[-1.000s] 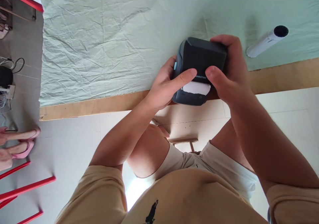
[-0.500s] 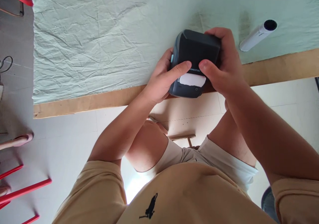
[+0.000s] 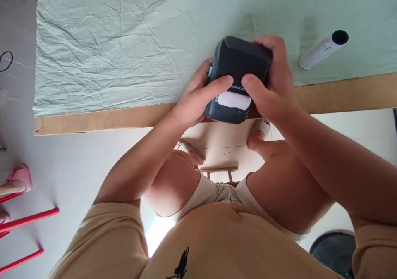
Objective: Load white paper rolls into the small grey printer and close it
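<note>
Both hands hold a dark label printer [image 3: 245,58] above the table's near edge. A white strip of label paper [image 3: 234,101] sticks out of its slot, below the printed brand name. My left hand [image 3: 201,93] grips the left side, with its thumb lying on the top face near a light-blue tab. Around the right side wraps my right hand [image 3: 271,82], its thumb tip close to the other thumb. The fingers underneath the printer are hidden.
A white tube [image 3: 322,51] with a dark open end stands on the pale green cloth [image 3: 124,47] to the right. Wood shows along the table edge [image 3: 102,118]. At lower left are red stool legs [image 3: 31,219] and another person's foot in a pink slipper [image 3: 21,179]. A black round object [image 3: 333,250] lies lower right.
The camera view has shifted slightly, and my right leg and foot show more. The printer stays in both hands with the thumbs in nearly the same place. The pink-slippered foot has shifted.
</note>
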Tool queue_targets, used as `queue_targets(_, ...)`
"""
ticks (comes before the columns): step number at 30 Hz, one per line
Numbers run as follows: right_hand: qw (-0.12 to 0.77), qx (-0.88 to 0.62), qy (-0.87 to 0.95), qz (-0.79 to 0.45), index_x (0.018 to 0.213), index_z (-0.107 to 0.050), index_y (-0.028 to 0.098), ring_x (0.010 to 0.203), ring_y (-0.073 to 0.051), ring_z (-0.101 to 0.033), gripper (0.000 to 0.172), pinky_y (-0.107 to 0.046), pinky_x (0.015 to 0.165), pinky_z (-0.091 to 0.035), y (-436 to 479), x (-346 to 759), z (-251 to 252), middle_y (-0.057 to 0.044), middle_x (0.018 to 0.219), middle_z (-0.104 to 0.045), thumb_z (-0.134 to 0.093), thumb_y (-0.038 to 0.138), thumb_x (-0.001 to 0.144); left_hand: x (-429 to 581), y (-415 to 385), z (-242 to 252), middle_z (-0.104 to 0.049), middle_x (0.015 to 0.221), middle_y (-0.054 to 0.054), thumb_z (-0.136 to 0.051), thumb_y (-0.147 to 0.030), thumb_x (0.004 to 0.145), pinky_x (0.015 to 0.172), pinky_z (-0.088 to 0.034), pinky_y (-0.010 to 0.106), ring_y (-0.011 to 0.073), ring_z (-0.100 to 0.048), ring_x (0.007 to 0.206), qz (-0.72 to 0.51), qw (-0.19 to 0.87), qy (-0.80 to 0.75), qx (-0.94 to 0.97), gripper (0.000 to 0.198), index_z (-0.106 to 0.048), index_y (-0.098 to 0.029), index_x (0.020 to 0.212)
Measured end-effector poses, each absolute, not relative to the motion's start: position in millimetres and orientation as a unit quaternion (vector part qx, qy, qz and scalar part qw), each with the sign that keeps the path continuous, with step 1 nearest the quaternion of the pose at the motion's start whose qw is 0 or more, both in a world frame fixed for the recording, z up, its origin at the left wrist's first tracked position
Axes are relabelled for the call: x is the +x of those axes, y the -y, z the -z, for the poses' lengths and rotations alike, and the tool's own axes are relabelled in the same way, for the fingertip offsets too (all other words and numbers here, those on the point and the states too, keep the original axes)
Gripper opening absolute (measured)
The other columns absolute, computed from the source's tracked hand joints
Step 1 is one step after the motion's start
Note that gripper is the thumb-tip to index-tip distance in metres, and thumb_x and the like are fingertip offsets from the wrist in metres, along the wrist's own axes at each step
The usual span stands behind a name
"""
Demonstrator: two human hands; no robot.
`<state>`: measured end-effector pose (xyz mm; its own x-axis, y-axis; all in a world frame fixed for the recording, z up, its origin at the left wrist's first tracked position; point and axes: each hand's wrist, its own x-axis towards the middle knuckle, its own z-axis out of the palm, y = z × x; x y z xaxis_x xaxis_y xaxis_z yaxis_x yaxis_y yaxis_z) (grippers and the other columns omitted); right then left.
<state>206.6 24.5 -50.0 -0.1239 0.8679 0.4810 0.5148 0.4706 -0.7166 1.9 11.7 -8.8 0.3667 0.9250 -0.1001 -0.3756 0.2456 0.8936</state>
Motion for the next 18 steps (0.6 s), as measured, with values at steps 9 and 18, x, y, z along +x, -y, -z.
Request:
queue_targets(9,0.467,-0.451,0.720,-0.246,0.139,-0.047,0.037,0.120,-0.028,-0.078,0.044,-0.050,0.107,-0.068,-21.4,201.2,29.4,-0.004,0.134,-0.076,-0.066,0.041,0.099,-3.0,-19.5,15.6,-0.074,0.091,0.005,-0.088,-0.055,0.095,0.075,-0.049,0.040,0.0203,-0.063,0.086,-0.452,0.669,-0.379,0.452,0.033,-0.077,-0.028,0.110)
queue_targets(18,0.441,-0.428,0.732,-0.295,0.132,-0.040,0.034,0.128,-0.021,-0.071,0.034,-0.043,0.122,-0.059,-21.6,203.1,11.9,-0.010,0.143,-0.075,-0.061,0.038,0.105,11.0,-13.2,12.5,-0.072,0.088,0.002,-0.083,-0.046,0.100,0.068,-0.051,0.035,0.0178,-0.065,0.079,-0.515,0.643,-0.373,0.427,0.028,-0.075,-0.021,0.107)
